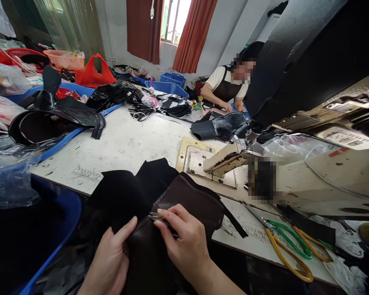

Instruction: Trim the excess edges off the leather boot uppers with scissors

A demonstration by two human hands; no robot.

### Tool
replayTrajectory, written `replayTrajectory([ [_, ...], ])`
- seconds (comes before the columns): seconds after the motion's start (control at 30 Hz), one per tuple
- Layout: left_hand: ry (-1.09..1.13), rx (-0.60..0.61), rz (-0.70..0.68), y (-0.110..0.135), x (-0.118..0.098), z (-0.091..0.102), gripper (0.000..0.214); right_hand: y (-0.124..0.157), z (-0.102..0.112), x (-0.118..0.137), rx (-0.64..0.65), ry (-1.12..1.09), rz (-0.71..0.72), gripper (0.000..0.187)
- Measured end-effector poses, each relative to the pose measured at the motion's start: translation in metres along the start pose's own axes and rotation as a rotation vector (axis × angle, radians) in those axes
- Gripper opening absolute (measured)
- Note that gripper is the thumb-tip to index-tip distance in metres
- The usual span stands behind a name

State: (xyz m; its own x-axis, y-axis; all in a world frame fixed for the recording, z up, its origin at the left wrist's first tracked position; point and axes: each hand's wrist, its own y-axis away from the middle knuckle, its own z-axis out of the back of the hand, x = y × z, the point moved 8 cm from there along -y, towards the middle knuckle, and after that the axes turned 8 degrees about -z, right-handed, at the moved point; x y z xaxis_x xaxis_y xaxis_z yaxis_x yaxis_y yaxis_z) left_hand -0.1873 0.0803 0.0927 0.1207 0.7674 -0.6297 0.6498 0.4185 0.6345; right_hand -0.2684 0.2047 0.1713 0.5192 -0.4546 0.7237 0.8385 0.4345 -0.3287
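Note:
A dark brown leather piece with black panels hangs over the table's front edge. My left hand is closed on its left side, thumb on top and most fingers hidden beneath. Between the thumb and fingers of my right hand is a pair of small metal thread snips. Their tips touch the leather at a seam near the middle; whether a thread lies between the blades is too small to tell.
Behind the leather stands a sewing machine arm. Yellow-handled scissors and green-handled scissors lie at right. A blue bin is at lower left, black leather pieces above it. Across the table sits a person, working.

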Motion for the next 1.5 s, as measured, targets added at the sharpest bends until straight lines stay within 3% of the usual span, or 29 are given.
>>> replayTrajectory([
  [0.53, 0.037, -0.037, -0.026, 0.001, 0.000, 0.000, 0.044, 0.000, -0.002, 0.010, -0.019, 0.168, 0.038, 0.022],
  [0.6, 0.036, -0.038, -0.006, 0.001, 0.002, 0.002, 0.043, 0.000, -0.007, 0.000, 0.030, 0.027, -0.054, 0.020],
  [0.7, 0.019, -0.027, 0.053, 0.001, 0.007, 0.003, 0.036, 0.002, -0.023, -0.027, 0.175, -0.403, -0.347, 0.012],
  [0.77, 0.019, -0.033, 0.079, 0.001, 0.010, 0.003, 0.028, 0.006, -0.036, -0.041, 0.262, -0.707, -0.555, 0.019],
  [0.83, 0.028, -0.047, 0.091, 0.001, 0.011, 0.002, 0.021, 0.006, -0.039, -0.045, 0.280, -0.866, -0.633, 0.028],
  [0.9, 0.029, -0.060, 0.084, 0.002, 0.010, 0.001, 0.020, -0.002, -0.027, -0.039, 0.232, -0.765, -0.513, 0.025],
  [1.0, 0.028, -0.058, 0.059, 0.005, 0.004, -0.002, 0.026, -0.011, -0.004, -0.016, 0.127, -0.317, -0.174, 0.017],
  [1.1, 0.045, -0.029, 0.042, 0.007, -0.001, -0.005, 0.033, -0.008, 0.004, 0.000, 0.093, -0.033, 0.007, 0.022],
  [1.27, 0.016, 0.032, -0.017, 0.006, -0.003, -0.007, 0.041, -0.002, 0.005, 0.013, 0.064, 0.081, 0.093, 0.022],
  [1.5, -0.028, 0.005, -0.067, 0.004, -0.003, -0.003, 0.033, -0.001, 0.005, 0.022, 0.031, 0.185, 0.130, 0.024],
])
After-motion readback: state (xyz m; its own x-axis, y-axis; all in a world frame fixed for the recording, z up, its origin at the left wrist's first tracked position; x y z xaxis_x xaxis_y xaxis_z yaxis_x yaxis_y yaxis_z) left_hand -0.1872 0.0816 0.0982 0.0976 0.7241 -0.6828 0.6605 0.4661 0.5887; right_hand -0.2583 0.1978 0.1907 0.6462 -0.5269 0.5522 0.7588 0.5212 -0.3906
